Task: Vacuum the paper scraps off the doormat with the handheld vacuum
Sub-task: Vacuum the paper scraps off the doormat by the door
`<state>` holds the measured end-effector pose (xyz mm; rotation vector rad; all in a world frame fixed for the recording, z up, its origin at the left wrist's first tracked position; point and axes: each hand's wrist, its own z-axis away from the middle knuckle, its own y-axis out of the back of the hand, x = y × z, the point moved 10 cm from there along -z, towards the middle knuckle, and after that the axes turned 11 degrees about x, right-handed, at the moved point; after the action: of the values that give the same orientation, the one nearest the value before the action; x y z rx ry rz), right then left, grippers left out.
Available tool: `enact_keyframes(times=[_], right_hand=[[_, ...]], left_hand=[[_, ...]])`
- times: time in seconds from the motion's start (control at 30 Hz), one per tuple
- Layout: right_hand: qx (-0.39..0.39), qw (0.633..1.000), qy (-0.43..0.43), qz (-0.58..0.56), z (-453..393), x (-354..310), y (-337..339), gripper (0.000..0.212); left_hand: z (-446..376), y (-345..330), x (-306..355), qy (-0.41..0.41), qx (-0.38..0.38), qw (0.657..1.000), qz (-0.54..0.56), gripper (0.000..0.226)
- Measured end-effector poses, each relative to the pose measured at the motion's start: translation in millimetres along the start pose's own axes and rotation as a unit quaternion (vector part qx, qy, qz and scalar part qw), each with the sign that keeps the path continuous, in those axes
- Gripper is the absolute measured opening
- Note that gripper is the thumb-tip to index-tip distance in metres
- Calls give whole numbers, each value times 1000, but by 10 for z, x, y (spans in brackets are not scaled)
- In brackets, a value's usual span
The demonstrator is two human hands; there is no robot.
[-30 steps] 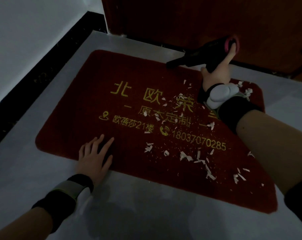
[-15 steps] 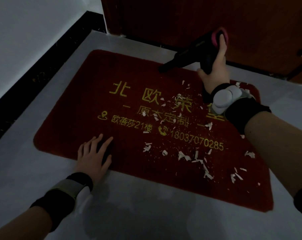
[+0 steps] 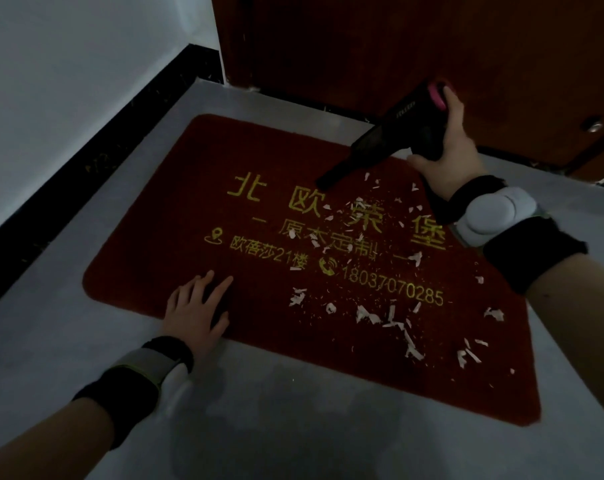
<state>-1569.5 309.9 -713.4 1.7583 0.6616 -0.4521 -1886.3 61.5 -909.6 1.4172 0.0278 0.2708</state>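
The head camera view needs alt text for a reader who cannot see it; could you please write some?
A right hand grips a black handheld vacuum, its nozzle pointing down at a red doormat strewn with white paper scraps. The left hand presses flat on the mat's near edge, on a grey floor before a dark wooden door.

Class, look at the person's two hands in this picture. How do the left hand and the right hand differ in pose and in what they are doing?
1. The left hand lies flat with fingers spread; the right hand curls round the vacuum.
2. The left hand presses the doormat at its near edge; the right hand is raised near the door.
3. The left hand rests clear of the paper scraps; the right hand points the nozzle toward them.

Both wear dark wristbands.
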Motion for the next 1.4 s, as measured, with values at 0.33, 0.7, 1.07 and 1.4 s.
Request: enact_keyframes(times=[0.33, 0.7, 1.07, 1.4], right_hand=[[113, 983, -78, 118, 12, 153, -35, 87], [91, 992, -69, 52, -29, 96, -8, 88], [-114, 991, -27, -66, 395, 6, -200, 88], [-161, 983, -23, -83, 628, 14, -351, 85]], left_hand=[[3, 12, -9, -18, -22, 1000, -8, 65], [5, 5, -20, -22, -25, 999, -14, 65], [11, -27, -40, -19, -18, 1000, -16, 69], [7, -57, -46, -28, -21, 999, -15, 65]])
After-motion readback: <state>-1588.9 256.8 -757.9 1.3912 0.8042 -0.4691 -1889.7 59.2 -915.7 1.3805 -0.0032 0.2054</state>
